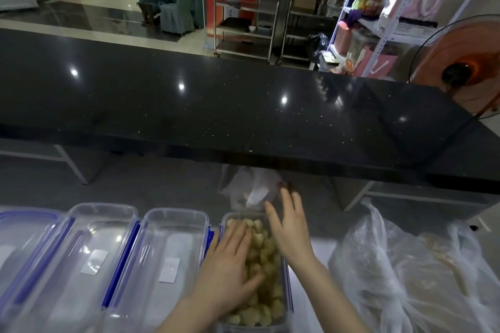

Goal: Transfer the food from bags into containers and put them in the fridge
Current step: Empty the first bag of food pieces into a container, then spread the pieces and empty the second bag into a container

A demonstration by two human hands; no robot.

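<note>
Pressing down with straight, spread fingers, the left hand (232, 265) lies flat on the pale yellow chunks of food (266, 278) that fill a clear rectangular plastic container with blue side clips (287, 286). This container stands at the near edge of the grey work surface (162, 184), the last on the right in a row. The right hand (290, 227) is over the container's far right corner, fingers straight and slightly fanned, pointing away from the person; its fingertips reach toward a crumpled, empty-looking clear plastic bag (249, 189) that lies just beyond the container, under the lip of the counter. Whether the fingertips touch that bag cannot be told.

To the left of the filled container stand three more clear plastic containers with blue clips (167, 257), side by side and touching, each with a white label showing through; the leftmost is partly cut off by the frame edge. To the right, near the filled container, sits a large wrinkled translucent plastic bag (400, 270) with pale contents inside, too blurred to identify.

A long, glossy black stone counter (216, 105) runs across the middle of the view, raised above the work surface. Beyond it stand metal trolleys (243, 27), a white shelving rack (392, 8) and an orange fan (465, 67) at the right.
</note>
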